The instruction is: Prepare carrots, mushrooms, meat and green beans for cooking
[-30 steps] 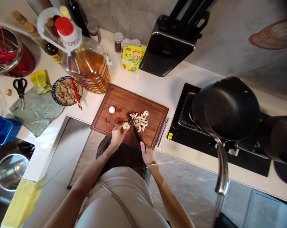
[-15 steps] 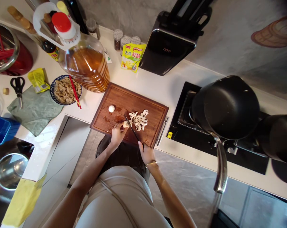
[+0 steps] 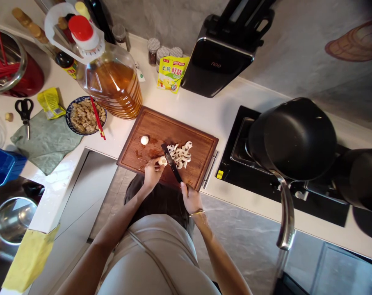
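Observation:
My left hand (image 3: 153, 171) pinches a white mushroom (image 3: 163, 160) against the brown wooden cutting board (image 3: 133, 158). In my right hand (image 3: 191, 198) is a knife (image 3: 171, 163) with a dark blade, its flat side tilted up towards me. The blade lies between the held mushroom and a loose pile of mushroom slices (image 3: 182, 155). A whole mushroom (image 3: 144, 140) rests on the board's left part, apart from both hands. Wet spots mark the wood around it. My fingers hide part of the held mushroom and the knife's handle.
Behind the board stand a large oil jug (image 3: 112, 82), a yellow seasoning packet (image 3: 173, 74) and a black knife block (image 3: 218, 57). A bowl of chopped food (image 3: 85, 116) with red chopsticks sits left. To the right, a black pan (image 3: 299, 139) is on the stove, its handle jutting forward.
The knife's blade has turned so its flat dark side shows more, and it has shifted slightly off the held mushroom. My left hand stays nearly in place.

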{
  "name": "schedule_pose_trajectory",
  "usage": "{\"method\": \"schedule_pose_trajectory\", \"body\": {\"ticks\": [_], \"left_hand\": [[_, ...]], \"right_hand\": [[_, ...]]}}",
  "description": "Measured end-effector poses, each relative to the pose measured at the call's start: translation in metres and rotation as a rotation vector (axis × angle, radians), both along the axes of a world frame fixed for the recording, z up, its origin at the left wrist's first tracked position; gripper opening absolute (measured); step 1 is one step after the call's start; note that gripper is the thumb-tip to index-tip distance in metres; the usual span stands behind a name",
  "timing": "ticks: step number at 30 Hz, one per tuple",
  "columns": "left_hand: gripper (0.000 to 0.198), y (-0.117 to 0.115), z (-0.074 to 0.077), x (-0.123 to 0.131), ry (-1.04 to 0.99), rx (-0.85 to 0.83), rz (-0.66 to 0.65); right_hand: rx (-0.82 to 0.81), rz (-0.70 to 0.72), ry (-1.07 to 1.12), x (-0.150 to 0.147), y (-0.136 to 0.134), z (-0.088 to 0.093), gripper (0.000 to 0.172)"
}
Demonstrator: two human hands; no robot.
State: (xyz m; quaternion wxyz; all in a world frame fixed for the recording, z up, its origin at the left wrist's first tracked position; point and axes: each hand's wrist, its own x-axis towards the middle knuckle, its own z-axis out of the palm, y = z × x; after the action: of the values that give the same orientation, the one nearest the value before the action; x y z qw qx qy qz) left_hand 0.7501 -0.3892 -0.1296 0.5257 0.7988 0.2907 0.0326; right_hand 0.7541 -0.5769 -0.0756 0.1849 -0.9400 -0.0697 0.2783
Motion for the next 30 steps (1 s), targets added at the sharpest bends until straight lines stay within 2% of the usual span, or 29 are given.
{"method": "schedule_pose_trajectory", "body": {"ticks": [7,13,16,20,23,30], "left_hand": [[0.028,-0.001,-0.003,-0.001,-0.013,0.006,0.007],[0.027,0.000,0.000,0.000,-0.011,0.067,-0.023],[0.027,0.000,0.000,0.000,-0.022,0.076,-0.025],[0.027,0.000,-0.002,-0.002,-0.026,0.061,-0.014],[0.028,0.001,-0.002,-0.003,-0.037,0.023,-0.006],[0.028,0.002,-0.002,-0.005,-0.046,-0.012,0.004]], "right_hand": [[-0.102,0.038,0.044,-0.005,0.002,0.007,0.045],[-0.203,0.038,0.087,-0.001,0.024,0.001,0.046],[-0.159,0.007,0.056,0.005,0.032,-0.010,0.044],[-0.028,-0.015,-0.027,0.006,0.029,-0.020,0.046],[-0.017,-0.012,-0.018,0.003,0.023,-0.014,0.047],[-0.104,0.042,0.019,-0.005,0.017,0.014,0.046]]}}
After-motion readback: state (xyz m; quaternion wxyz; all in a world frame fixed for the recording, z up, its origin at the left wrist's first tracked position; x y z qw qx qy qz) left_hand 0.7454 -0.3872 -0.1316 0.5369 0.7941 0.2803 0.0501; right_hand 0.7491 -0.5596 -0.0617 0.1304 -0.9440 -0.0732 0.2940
